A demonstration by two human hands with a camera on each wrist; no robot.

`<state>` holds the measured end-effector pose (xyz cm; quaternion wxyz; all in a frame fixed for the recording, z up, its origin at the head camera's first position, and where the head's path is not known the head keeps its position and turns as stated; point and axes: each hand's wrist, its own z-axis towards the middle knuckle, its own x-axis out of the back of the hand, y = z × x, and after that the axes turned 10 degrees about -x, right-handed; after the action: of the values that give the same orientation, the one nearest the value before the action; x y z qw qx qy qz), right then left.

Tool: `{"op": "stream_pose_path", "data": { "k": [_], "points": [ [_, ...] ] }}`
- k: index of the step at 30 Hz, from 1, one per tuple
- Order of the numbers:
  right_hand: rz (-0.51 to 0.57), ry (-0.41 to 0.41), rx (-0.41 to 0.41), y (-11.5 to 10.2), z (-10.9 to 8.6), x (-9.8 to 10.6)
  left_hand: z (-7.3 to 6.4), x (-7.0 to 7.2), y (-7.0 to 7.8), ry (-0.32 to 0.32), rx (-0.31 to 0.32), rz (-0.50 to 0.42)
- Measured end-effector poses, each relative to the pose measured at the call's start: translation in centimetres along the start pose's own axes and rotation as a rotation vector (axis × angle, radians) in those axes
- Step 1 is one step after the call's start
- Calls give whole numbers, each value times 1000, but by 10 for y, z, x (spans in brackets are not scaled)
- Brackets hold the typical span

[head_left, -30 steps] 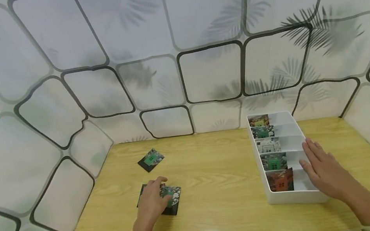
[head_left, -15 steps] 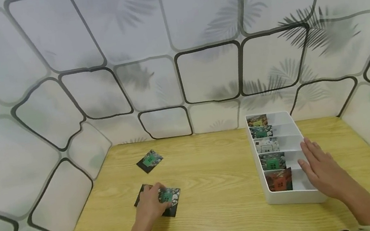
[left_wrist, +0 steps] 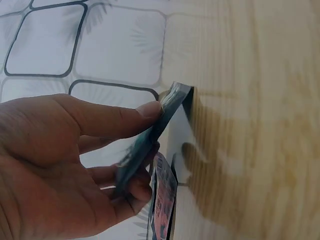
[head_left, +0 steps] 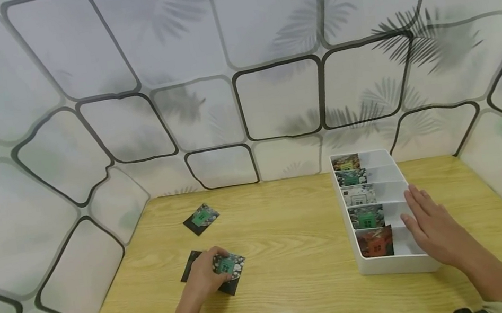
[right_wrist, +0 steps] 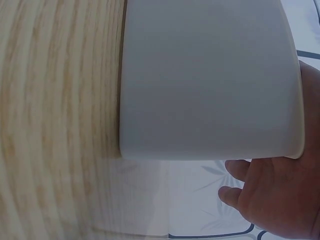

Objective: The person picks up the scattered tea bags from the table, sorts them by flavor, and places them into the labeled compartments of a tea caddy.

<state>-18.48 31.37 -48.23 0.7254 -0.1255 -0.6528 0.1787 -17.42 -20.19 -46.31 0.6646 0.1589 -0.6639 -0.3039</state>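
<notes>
My left hand [head_left: 203, 278] pinches a flat packet [head_left: 233, 267] with a teal house print and a floral pattern between thumb and fingers. In the left wrist view that packet [left_wrist: 160, 120] stands tilted, one edge close over the table. Another packet [left_wrist: 164, 205] with a reddish print is just beyond the fingertips there. Dark packet parts [head_left: 189, 265] show beside the left hand, partly hidden by it. My right hand [head_left: 439, 229] rests with straight fingers along the right rim of a white divided box [head_left: 398, 264]; in the right wrist view the box wall [right_wrist: 210, 85] hides part of that hand.
A single green-printed packet [head_left: 201, 218] lies farther back on the wooden table [head_left: 291, 236]. In the box, several packets stand along the left side, the front one [head_left: 376, 242] red. A patterned curtain wall [head_left: 281, 98] borders the table's back and sides.
My left hand's fingers have closed on the teal-printed packet and tilted it slightly. The right hand stays at the box rim; the head view has shifted a little.
</notes>
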Motion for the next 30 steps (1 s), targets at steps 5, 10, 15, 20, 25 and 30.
{"op": "stream_pose_path", "data": {
  "k": [5,10,15,20,25,30],
  "points": [
    [10,-2,1,2,-1,-1,5,-1,4,-23,-29,-88],
    [2,-6,-8,1,1,3,12,-1,8,11,-50,-140],
    [-2,-38,-31,-2,2,5,17,-2,13,49,-93,-203],
    [-11,-37,-39,-5,2,6,21,-6,17,70,-151,-195],
    [-14,-55,-54,-5,1,6,26,-10,19,104,-191,-220],
    [-11,-59,-58,-7,1,7,32,-13,20,127,-276,-226]
  ]
}}
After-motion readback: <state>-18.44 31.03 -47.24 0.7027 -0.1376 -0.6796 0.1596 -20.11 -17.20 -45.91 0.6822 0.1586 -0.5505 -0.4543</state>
